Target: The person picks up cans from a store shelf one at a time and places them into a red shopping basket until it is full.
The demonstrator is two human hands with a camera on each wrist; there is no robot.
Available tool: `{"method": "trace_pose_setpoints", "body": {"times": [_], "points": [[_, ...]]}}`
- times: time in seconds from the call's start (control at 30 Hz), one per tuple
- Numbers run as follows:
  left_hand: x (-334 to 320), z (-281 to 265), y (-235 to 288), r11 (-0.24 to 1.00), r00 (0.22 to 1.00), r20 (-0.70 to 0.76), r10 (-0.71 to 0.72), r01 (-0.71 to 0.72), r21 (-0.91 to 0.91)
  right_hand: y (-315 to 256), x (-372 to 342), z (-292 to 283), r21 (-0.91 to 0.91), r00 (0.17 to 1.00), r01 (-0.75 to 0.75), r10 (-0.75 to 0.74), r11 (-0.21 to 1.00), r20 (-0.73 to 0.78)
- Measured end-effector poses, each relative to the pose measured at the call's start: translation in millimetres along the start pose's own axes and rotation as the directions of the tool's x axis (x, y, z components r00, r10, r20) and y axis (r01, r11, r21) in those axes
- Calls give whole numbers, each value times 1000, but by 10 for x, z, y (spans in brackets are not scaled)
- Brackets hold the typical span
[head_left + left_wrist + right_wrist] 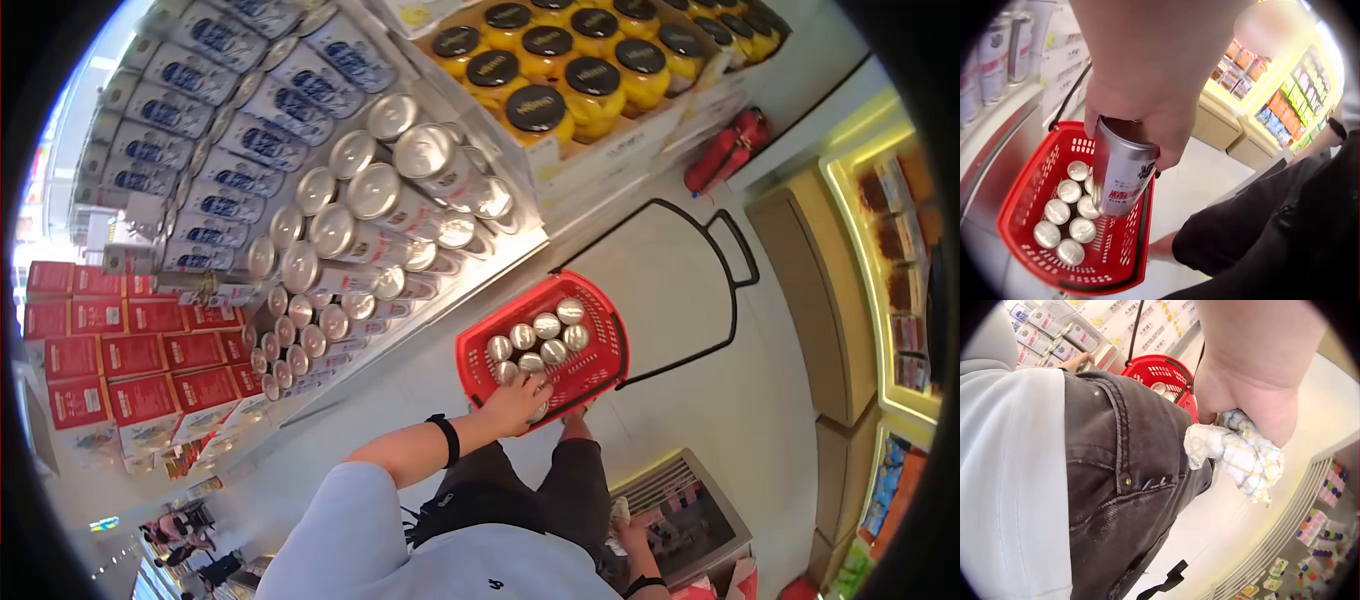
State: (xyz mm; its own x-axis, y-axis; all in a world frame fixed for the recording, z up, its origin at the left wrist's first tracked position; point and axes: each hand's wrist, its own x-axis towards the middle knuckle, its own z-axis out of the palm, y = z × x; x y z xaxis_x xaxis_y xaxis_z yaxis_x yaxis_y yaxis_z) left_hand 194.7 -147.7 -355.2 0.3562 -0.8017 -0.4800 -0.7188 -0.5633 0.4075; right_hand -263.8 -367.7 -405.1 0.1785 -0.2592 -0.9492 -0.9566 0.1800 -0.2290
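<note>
your left hand (pixel 513 402) grips a can (pixel 1124 178) at six o'clock over the red basket (pixel 465 365), eight cans (pixel 1057 211) inside; your right hand (pixel 632 540) grips cloth (pixel 1244 459).

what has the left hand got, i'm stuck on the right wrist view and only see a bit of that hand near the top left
Observer: In the left wrist view, the left hand grips a silver can near its top.
Operator: ok and how many cans are in the basket, mine cuts most of it off
Observer: I count eight standing cans in the red basket, lids up, besides the one in the hand.
Operator: what's stocked next to the shelf cans, i just get fruit pictures on the boxes
Observer: The head view shows yellow jars with black lids.
</note>
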Motion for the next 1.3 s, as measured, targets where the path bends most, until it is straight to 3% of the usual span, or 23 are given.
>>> {"method": "trace_pose_setpoints", "body": {"times": [0.1, 0.13, 0.27, 0.37, 0.4, 0.5, 0.63, 0.73, 0.77, 0.83, 0.93, 1.03, 1.13, 1.23, 1.3], "points": [[639, 499, 6, 995, 996, 57, 74, -78, 66, 656, 86, -52, 64, 992, -124, 124, 990, 12], [844, 634, -5, 990, 993, 85, 87, -95, 99, 400, -113, -98, 44, 980, -200, 199, 979, 26], [1469, 1070, -79, 968, 985, 95, 144, -161, 195, 773, -49, -129, -21, 948, -316, 317, 948, 35], [1768, 1162, -86, 961, 979, 93, 181, -196, 194, 854, 23, -63, 144, 922, -379, 359, 914, 145], [1854, 1163, -91, 959, 975, 104, 195, -212, 190, 861, 46, -51, -15, 929, -351, 350, 936, 115], [2113, 1304, -127, 940, 956, 92, 279, -292, 175, 1590, 374, 189, 95, 943, -319, 305, 943, 137], [2438, 1752, -184, 879, 911, 23, 411, -403, 253, 794, 331, 196, 128, 897, -420, 390, 898, 207], [2600, 1975, -137, 816, 865, -10, 501, -468, 340, 1339, 543, 370, 77, 920, -374, 359, 924, 157], [2635, 2019, -104, 804, 857, -16, 515, -476, 355, 1229, 504, 362, 114, 918, -378, 356, 919, 176], [2657, 1964, -44, 812, 870, 19, 492, -467, 349, 943, 462, 354, 189, 913, -386, 345, 903, 216], [2595, 1889, -158, 833, 862, 5, 508, -492, 254, 869, 560, 404, 52, 877, -447, 426, 893, 222], [2449, 1864, -396, 872, 873, -48, 486, -481, 92, 841, 582, 461, 190, 889, -428, 373, 884, 266], [2424, 1789, -553, 895, 894, -30, 446, -446, 23, 637, 572, 431, 205, 892, -417, 356, 885, 279], [2507, 1937, -660, 895, 896, -42, 442, -438, 85, 204, 563, 412, 252, 869, -485, 432, 837, 241], [2642, 2068, -581, 879, 890, -43, 454, -440, 183, 335, 589, 422, 191, 884, -454, 412, 870, 221]]}}
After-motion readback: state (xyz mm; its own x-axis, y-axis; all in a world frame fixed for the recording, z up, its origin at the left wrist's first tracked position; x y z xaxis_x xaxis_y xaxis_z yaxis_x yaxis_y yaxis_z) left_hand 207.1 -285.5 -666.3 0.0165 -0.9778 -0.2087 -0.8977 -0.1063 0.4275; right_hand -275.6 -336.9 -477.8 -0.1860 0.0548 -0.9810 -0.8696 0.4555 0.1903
